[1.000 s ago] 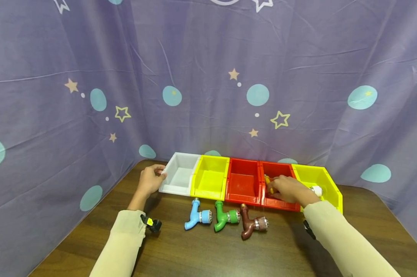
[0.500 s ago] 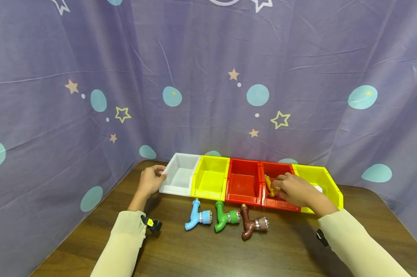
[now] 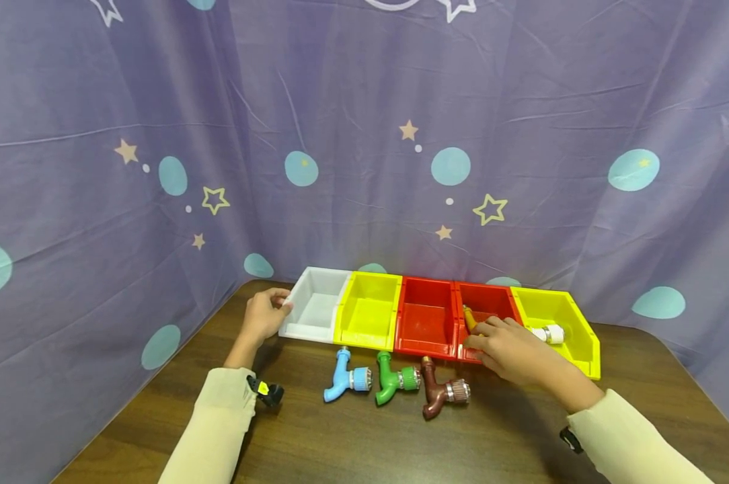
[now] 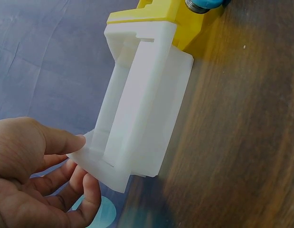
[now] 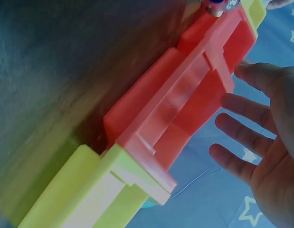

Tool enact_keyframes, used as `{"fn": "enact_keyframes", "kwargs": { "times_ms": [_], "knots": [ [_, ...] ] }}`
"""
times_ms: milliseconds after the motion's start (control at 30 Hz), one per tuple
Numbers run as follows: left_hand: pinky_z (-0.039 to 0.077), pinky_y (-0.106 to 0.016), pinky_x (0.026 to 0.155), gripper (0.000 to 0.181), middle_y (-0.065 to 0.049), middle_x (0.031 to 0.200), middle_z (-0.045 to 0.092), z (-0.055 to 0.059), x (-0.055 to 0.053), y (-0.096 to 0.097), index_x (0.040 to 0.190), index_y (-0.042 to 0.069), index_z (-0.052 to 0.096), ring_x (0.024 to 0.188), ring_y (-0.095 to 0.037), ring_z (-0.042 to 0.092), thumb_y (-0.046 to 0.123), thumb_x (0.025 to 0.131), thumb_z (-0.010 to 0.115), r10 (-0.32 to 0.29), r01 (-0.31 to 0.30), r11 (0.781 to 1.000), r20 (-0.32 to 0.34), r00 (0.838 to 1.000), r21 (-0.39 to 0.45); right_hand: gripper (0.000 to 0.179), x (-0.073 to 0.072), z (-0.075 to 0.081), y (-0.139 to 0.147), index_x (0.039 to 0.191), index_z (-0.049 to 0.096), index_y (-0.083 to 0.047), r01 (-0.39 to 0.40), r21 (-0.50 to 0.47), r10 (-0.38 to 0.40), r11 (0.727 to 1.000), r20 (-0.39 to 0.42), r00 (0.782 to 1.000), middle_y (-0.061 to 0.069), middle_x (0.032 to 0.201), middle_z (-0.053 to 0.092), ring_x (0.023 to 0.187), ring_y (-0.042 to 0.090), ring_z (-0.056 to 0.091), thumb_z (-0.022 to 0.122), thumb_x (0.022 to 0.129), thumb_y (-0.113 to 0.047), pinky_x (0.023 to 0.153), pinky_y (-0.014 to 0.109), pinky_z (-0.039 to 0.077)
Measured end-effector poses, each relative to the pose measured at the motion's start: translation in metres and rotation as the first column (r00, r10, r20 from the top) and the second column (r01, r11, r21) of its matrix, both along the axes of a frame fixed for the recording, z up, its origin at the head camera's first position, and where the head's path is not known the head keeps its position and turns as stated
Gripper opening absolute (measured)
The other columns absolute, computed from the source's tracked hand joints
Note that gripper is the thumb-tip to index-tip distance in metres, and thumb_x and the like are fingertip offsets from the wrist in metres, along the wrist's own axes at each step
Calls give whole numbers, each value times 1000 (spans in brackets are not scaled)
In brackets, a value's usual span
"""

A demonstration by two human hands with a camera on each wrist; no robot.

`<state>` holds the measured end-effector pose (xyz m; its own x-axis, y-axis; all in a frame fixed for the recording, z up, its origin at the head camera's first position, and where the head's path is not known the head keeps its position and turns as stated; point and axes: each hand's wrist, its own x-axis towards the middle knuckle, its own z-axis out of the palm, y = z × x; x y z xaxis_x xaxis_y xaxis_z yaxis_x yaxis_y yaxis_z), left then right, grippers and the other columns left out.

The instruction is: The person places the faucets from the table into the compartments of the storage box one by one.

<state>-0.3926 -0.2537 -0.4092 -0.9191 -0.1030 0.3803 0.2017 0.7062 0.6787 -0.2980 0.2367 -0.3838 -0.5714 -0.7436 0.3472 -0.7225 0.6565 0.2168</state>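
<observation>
- Currently, L hand (image 3: 264, 314) pinches outer side wall of white bin (image 3: 314, 309): thumb on one face, fingers curled at the other.
- R hand (image 3: 516, 351) over near edge of R red bin (image 3: 487, 298); fingers fairly straight, spread w/ gaps, gripping nothing. Contact w/ tap below: can't tell.
- Yellow tap (image 3: 470, 318): inside R red bin, near its L wall. Metal end points away from person; long axis runs far to near, slightly twd R. Near part hidden by R hand.
- White tap (image 3: 555, 334): inside R yellow bin (image 3: 549, 306); knob points R, rest partly behind R hand.
- Blue tap (image 3: 342, 378), green tap (image 3: 387, 381), brown tap (image 3: 434, 390): on table, in front of bins, in a row L to R. Each: threaded end away from person, spout twd person & a bit L, knob R; long axes approx. parallel.
- L yellow bin (image 3: 367, 312) & L red bin (image 3: 426, 319) sit btwn white bin & R red bin; row's long axis runs L–R, R end slightly nearer person.
- Table (image 3: 340, 444): brown, wood-grain.
- Bkgd: purple curtain (image 3: 352, 87) w/ stars & turquoise ovals, behind and at sides.
</observation>
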Motion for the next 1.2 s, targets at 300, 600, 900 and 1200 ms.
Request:
{"fn": "enact_keyframes", "kwargs": {
  "times_ms": [300,600,900,1200],
  "knots": [
    [49,-37,78,28,-15,97,72,-2,0,0,118,-2,72,89,-28,66,5,91,71,1,-1,1000,-4,1000,5,21,19,-6,-15,111,73,-18,-85,52,87,995,-44,995,-1,104,68,100,25,63,78,90,-20,87,50,54],
    [49,-36,77,28,-16,96,72,-1,1,0,118,-3,72,87,-28,66,4,91,71,0,0,1000,-9,1000,14,32,31,-20,-30,125,71,-24,-135,99,137,986,-6,991,-5,109,67,104,20,61,75,93,-28,90,47,53],
    [50,-37,77,28,-17,98,72,0,2,0,119,-3,71,88,-28,66,4,91,71,-6,6,1000,-9,1000,16,37,42,-30,-44,131,68,-27,-161,142,159,977,25,987,-1,117,65,103,23,60,71,96,-37,91,47,52],
    [50,-36,76,28,-17,98,72,0,1,0,118,-3,71,88,-28,66,5,91,71,-5,6,1000,-10,1000,15,42,48,-36,-55,139,63,-33,-94,166,61,982,192,979,2,120,63,100,23,57,62,99,-49,85,51,54]
  ]
}}
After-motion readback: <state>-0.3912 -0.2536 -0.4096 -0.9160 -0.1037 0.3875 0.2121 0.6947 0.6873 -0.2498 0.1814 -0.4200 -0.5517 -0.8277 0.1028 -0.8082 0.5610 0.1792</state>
